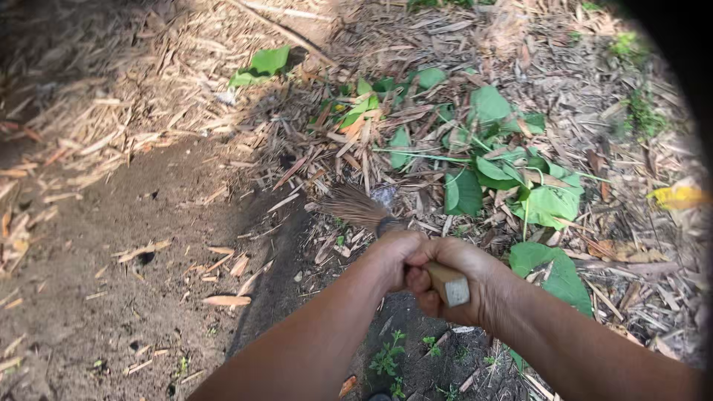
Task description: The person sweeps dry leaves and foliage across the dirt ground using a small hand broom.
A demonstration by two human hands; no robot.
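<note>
Both hands grip one short broom and sweep leaf litter off bare ground.

The left hand (397,256) is wrapped closed around the pale wooden handle of a short broom with a brown bristle head (405,245), just behind the dark binding; the right hand (464,282) is clenched around the same handle's butt end, touching the left. The bristles fan out just ahead and to the left of the hands, low over the edge of the litter. By my reading the sweep is mid-stroke, and the next move calls for a firm two-handed pull across the debris. Count: one broom, two hands, one patch of bare brown soil (111,260) left of the hands, one loose cluster of broad green leaves (512,178) ahead and right, one yellow leaf (677,197) far right, and dry straw-coloured chips (111,111) too many to count.
</note>
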